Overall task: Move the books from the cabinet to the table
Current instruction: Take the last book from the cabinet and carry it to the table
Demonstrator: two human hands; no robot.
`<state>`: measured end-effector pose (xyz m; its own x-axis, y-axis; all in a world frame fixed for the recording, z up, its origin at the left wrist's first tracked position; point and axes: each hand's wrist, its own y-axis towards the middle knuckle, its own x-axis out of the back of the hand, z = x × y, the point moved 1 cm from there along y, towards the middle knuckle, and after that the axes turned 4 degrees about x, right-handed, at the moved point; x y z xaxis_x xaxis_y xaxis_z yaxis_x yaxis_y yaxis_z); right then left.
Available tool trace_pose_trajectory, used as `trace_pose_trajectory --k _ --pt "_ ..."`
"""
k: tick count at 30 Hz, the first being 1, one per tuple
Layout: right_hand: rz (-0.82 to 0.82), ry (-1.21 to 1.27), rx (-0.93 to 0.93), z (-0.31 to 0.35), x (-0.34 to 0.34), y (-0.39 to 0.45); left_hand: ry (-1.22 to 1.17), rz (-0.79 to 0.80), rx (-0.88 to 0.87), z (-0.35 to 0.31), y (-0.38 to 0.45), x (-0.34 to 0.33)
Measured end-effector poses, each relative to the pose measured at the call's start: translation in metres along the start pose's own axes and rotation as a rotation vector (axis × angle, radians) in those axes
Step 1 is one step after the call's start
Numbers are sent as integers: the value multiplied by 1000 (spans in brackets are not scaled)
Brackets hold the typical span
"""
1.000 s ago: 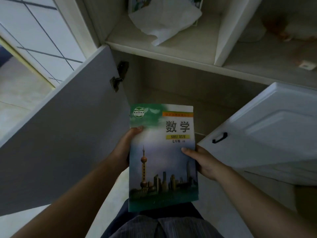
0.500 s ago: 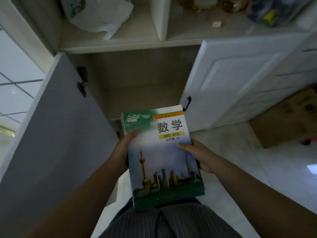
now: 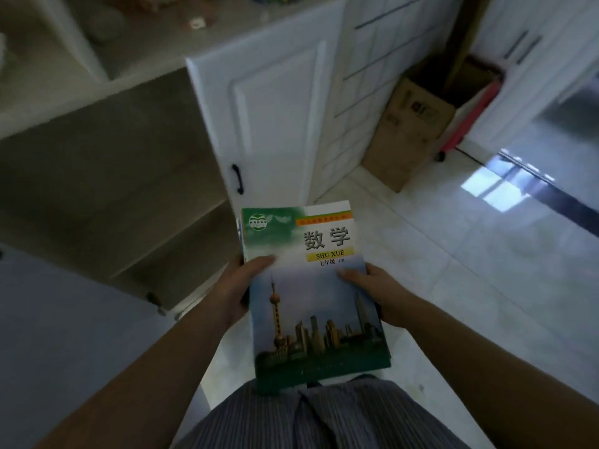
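Above the person's lap, a small stack of books (image 3: 311, 293), topped by a "SHU XUE" maths textbook, is gripped at its side edges by the left hand (image 3: 238, 286) and right hand (image 3: 376, 291). The open cabinet (image 3: 113, 176) stands just behind-left.

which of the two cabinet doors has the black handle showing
The white panelled door, standing open right of the cabinet opening, shows a black handle. The plain grey door at lower left shows only hinges.

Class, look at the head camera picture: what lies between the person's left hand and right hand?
In the head view, the book lies between the left hand and right hand, both holding its edges.
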<state>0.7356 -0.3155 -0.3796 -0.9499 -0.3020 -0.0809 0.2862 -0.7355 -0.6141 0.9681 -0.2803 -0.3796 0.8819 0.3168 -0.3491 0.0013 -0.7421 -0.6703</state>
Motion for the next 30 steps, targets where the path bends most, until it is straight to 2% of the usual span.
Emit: trace_pose_trajectory --k 7,11,22,30 --pt "-253 256 19 -55 85 -81 328 241 85 34 6 -110" --pt "-424 387 76 -93 134 -149 480 379 129 82 0 -184" --pt "-796 667 144 -239 244 -366 725 640 262 280 -96 -365" --pt "-1070 862 178 -349 274 -490 912 839 346 412 -184 -450"
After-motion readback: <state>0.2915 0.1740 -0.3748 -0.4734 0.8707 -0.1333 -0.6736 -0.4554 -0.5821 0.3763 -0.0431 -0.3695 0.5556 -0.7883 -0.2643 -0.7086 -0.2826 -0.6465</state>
